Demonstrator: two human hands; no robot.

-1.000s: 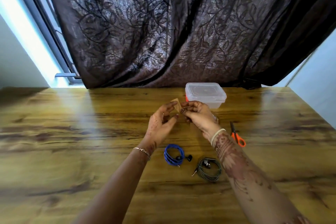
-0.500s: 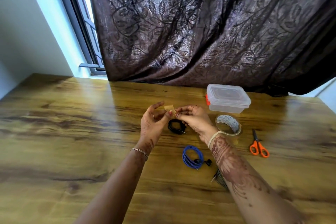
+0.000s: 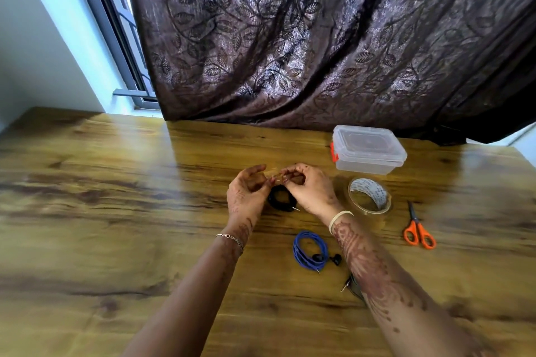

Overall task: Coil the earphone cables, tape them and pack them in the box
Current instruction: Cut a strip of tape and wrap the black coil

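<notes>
The left hand [image 3: 248,193] and right hand [image 3: 311,188], fingers curled, pinch a tape strip [image 3: 276,178] over the black earphone coil [image 3: 278,200].

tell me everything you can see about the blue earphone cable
The blue earphone cable is wound into an oval coil of several loops, lying flat on the wooden table. Two black earbuds sit at its right edge and a metal plug tip pokes out below. Left hand and right hand are off it; the right forearm passes beside it. Tape cannot be made out.
</notes>
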